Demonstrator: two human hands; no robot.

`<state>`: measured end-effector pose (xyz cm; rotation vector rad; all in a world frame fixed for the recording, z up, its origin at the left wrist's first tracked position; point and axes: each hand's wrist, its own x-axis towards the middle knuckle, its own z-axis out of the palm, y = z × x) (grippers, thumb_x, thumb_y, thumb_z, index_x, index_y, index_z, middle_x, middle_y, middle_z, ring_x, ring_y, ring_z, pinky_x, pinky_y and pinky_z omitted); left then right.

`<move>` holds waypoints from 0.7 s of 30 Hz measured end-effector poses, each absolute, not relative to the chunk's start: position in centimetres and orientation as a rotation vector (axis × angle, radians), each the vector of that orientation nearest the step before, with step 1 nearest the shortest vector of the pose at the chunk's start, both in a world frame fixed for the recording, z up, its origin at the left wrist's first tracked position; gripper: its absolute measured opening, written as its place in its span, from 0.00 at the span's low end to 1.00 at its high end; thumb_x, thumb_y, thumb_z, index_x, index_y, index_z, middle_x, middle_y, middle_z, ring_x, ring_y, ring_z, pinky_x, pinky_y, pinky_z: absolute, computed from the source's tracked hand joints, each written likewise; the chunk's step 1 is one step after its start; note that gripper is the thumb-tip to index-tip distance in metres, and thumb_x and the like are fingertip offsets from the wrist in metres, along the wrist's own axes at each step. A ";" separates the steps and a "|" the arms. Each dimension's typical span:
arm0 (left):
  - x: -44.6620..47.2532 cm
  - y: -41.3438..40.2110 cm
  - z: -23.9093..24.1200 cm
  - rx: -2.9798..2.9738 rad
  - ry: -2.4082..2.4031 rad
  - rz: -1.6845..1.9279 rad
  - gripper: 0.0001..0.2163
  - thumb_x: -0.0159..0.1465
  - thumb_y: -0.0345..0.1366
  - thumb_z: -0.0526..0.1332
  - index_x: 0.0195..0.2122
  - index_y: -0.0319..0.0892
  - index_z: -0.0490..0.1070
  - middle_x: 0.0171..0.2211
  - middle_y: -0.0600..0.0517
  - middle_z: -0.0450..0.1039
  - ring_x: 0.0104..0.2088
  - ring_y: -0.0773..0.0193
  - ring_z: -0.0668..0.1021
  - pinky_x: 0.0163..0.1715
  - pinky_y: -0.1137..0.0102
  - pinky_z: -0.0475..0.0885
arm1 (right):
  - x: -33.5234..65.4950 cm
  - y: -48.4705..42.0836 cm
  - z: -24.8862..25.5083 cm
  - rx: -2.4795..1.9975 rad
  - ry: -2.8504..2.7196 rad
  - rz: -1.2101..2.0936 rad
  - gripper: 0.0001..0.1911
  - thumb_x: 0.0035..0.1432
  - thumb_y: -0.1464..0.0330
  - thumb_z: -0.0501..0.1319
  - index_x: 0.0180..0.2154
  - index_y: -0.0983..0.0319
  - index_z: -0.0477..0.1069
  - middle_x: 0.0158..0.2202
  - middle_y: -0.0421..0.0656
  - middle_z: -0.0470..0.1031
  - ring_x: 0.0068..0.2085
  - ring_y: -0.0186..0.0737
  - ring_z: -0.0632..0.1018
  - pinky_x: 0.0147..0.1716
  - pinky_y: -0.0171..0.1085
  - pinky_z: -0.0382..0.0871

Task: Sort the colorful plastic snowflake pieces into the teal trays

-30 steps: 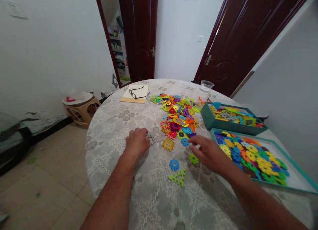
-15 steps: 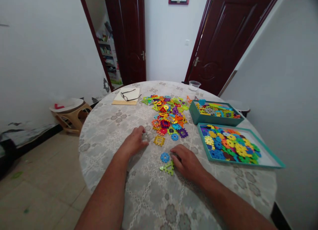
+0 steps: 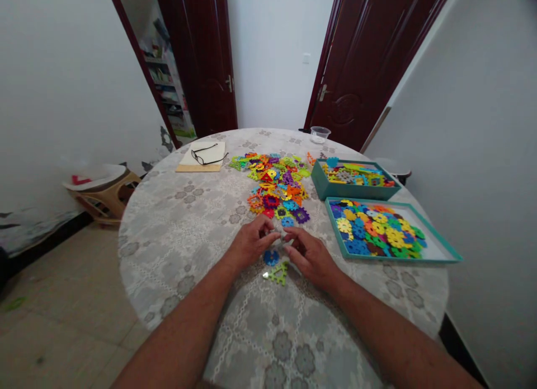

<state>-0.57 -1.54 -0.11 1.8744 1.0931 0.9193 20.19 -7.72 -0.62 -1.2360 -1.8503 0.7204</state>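
Observation:
My left hand (image 3: pixel 250 242) and my right hand (image 3: pixel 309 256) meet fingertip to fingertip over the round table (image 3: pixel 188 232), both pinched closed. A small pale grey plastic piece shows between the left fingers. What the right fingers hold is hidden. Just below the hands lie a blue gear piece (image 3: pixel 271 258) and a green triangle piece (image 3: pixel 277 275). Beyond the hands is a pile of coloured interlocking pieces (image 3: pixel 277 184).
A teal box (image 3: pixel 325 186) holding pieces and a flat teal tray (image 3: pixel 436 249) of gear pieces sit at the right. Glasses (image 3: pixel 206 153) rest on a notebook at the far left, near a clear cup (image 3: pixel 319 134). A stool (image 3: pixel 100 190) stands left of the table.
My left hand moved right and my right hand moved left until they met. The green gear piece near the right hand is gone from the table. The view shifted.

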 end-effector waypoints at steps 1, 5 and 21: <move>-0.5 -1.7 -0.1 1.876 1.076 0.905 0.09 0.64 0.42 0.65 0.37 0.44 0.70 0.27 0.58 0.68 0.28 0.67 0.70 0.29 0.72 0.64 | 20.2 -7.7 -0.6 -1.241 -1.850 0.728 0.21 0.65 0.67 0.61 0.59 0.57 0.68 0.43 0.43 0.79 0.34 0.36 0.76 0.36 0.36 0.71; -0.6 -1.9 0.1 1.899 1.045 0.883 0.08 0.64 0.42 0.64 0.37 0.44 0.70 0.27 0.58 0.69 0.27 0.67 0.70 0.29 0.72 0.63 | 20.1 -7.6 -1.0 -1.260 -1.840 0.762 0.18 0.66 0.67 0.60 0.57 0.58 0.70 0.35 0.39 0.77 0.34 0.37 0.76 0.37 0.36 0.70; -2.4 -0.4 0.9 1.673 1.524 1.253 0.14 0.66 0.37 0.57 0.51 0.47 0.72 0.37 0.53 0.77 0.38 0.61 0.78 0.40 0.67 0.72 | 22.2 -8.6 2.2 -1.264 -2.462 0.536 0.13 0.62 0.61 0.65 0.47 0.58 0.72 0.44 0.45 0.75 0.40 0.41 0.76 0.39 0.38 0.67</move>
